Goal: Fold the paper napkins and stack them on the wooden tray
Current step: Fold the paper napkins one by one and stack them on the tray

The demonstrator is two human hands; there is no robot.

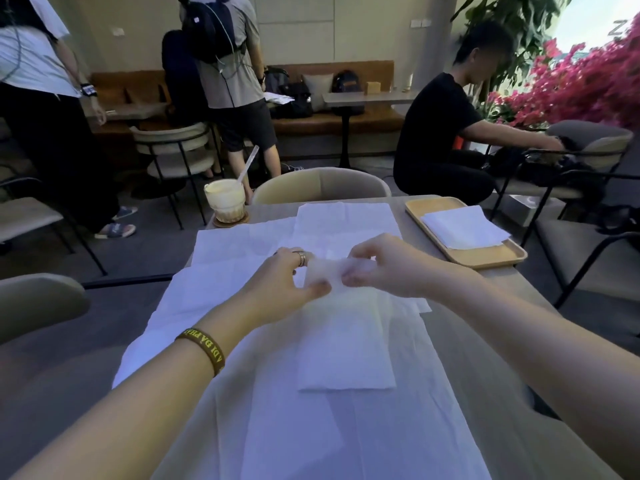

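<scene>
Hands meet mid-table on one napkin: left hand and right hand both pinch its far edge, thumb + fingertips closed on the thin paper, edge lifted and blurred between them. Napkin is a soft white rectangle, matte, slightly translucent, near end lying flat w/ a straight cut edge. It sits on top of several unfolded sheets, white, creased in grid lines, overlapping and covering most of the table, which is pale grey-beige and smooth.

Left hand has a metal ring; wrist carries a dark rubber band w/ yellow lettering.

Tray at far right of table: light wood, rectangular, rounded corners, low raised rim. On it a small stack of folded white squares, corners slightly fanned, approx 2-3 layers, exact count can't tell.

Far left corner: ribbed glass w/ creamy drink over a brown layer, clear straw, on a round wooden coaster.
</scene>
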